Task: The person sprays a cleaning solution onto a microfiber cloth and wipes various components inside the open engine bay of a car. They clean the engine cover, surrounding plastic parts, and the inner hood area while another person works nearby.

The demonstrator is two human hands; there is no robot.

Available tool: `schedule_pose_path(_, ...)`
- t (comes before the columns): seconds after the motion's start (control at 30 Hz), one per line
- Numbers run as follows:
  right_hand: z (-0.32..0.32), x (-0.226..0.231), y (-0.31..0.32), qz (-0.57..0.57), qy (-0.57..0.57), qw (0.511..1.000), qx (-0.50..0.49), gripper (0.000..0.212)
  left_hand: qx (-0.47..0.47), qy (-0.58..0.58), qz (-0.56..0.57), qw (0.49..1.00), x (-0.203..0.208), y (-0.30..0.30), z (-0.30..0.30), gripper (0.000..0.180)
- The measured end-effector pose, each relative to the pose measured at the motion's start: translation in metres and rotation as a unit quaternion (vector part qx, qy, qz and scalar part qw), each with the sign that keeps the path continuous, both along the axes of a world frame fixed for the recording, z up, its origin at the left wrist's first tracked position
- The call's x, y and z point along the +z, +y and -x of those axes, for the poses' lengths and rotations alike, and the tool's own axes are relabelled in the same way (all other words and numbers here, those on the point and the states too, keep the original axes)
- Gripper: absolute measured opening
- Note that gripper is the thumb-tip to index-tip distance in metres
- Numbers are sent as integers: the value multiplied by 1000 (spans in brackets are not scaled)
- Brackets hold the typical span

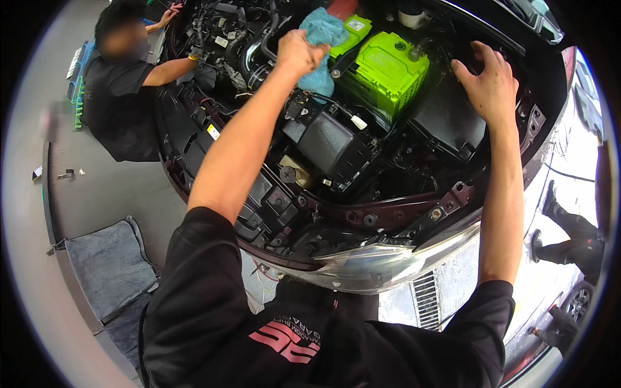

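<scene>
The hands were apart: the right hand, fingers spread and seemingly empty, hung over a black cover at upper right; the left hand gripped a blue cloth at upper centre. Its dangling end risked catching the white connector just below; a careless rightward sweep risked dragging grit over the green battery.

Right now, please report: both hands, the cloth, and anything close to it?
Left hand gripping blue cloth. Right hand open, empty, by black box; contact unclear. Green battery just right of cloth. Co-worker at far left.
</scene>
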State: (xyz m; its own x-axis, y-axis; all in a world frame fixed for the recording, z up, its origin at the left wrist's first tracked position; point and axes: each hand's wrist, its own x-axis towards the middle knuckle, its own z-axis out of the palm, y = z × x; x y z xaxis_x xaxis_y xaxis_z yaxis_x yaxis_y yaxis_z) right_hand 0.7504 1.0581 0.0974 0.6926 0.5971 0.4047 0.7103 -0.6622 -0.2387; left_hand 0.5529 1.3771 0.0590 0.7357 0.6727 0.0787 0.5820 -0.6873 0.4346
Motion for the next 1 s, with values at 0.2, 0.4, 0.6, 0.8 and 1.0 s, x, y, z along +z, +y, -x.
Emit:
schedule_pose_path(0.2, 0, 0, -1, 0, -9, 1000, 12, 55, -146, 3, -175, 974, 6, -11, 4, 49)
schedule_pose_path(0.4, 0, 1, -6, 13, -27, 999, 17, 55, -73, 55, -135, 987, 5, 15, -17, 50)
schedule_pose_path(0.6, 2, -4, 0, 7, -35, 999, 40, 55, -59, 32, -106, 992, 1, 25, -21, 42)
schedule_pose_path(0.8, -1, 1, 0, 6, -30, 999, 22, 55, -122, 44, -191, 973, 3, 19, -12, 43)
schedule_pose_path(1.0, -5, 3, -4, 3, -40, 999, 26, 53, -211, -83, -308, 924, -5, -5, 2, 39)
